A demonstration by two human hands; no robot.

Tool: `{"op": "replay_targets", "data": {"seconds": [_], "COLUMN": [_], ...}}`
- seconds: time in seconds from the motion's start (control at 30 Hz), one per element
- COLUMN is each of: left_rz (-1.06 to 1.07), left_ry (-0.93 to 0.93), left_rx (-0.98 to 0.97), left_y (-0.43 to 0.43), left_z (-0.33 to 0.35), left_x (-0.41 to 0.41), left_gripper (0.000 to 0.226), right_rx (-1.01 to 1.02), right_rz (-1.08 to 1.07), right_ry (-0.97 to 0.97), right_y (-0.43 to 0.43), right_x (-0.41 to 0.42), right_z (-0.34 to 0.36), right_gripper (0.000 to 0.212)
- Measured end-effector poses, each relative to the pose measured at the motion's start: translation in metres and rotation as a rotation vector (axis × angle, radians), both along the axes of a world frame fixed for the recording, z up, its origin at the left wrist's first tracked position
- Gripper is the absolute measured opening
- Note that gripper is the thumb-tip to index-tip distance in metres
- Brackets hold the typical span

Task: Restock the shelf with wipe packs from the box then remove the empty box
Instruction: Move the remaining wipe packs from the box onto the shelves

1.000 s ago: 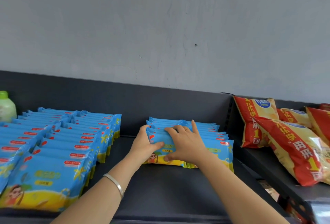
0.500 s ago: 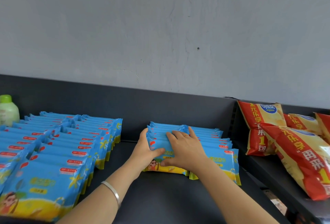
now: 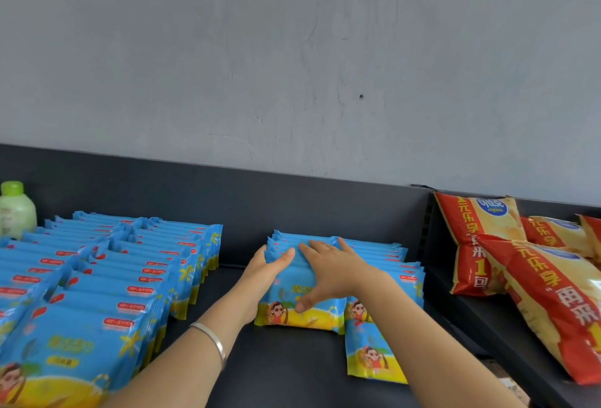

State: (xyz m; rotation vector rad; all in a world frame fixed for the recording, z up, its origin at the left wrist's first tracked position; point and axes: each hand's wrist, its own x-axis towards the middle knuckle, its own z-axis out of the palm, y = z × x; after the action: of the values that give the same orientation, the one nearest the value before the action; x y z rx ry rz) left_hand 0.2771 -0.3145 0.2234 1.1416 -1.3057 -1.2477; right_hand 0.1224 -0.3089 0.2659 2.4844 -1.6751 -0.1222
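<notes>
Wipe packs fill the left part of the shelf in several rows, each pack leaning on the one behind. The block runs off the left and bottom frame edges, so its count cannot be told. Behind it, a green-capped bottle is cut by the left edge, and its label is too blurred to read. Each pack is a flat, glossy film pouch with a blue upper part, a yellow lower band, a cartoon child figure and a small red label. The print is not legible. The shelf is a dark, matt deck with a low back panel below a grey, scuffed wall.

The left hand holds the left end of the centre stack, which stands well apart from the left block. The thumb lies over the top edges and the fingers are hidden behind the packs. A silver bangle sits on that forearm. The right hand lies spread across the top of the same stack, fingers nearly straight, thumb pressing the front pack's face. Its forearm covers part of the right row, which touches the centre stack. Beyond a divider, crinkled red-and-yellow snack bags are cut by the right edge.
</notes>
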Motion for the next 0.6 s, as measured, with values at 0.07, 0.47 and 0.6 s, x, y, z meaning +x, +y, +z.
{"op": "replay_targets", "data": {"seconds": [0.07, 0.47, 0.6], "left_rz": [0.000, 0.005, -0.006], "left_ry": [-0.003, 0.080, 0.073], "left_rx": [-0.024, 0.008, -0.003], "left_y": [-0.002, -0.007, -0.008], "left_z": [-0.003, 0.001, -0.001], "left_x": [-0.001, -0.005, -0.008], "left_gripper": [0.043, 0.069, 0.052], "right_rx": [0.004, 0.097, 0.080], "right_rz": [0.028, -0.068, -0.036], "right_ry": [0.009, -0.131, -0.072], "right_y": [-0.004, -0.021, -0.023], "right_x": [0.002, 0.002, 0.004], "right_z": [0.001, 0.005, 0.007], "right_gripper": [0.115, 0.104, 0.105]}}
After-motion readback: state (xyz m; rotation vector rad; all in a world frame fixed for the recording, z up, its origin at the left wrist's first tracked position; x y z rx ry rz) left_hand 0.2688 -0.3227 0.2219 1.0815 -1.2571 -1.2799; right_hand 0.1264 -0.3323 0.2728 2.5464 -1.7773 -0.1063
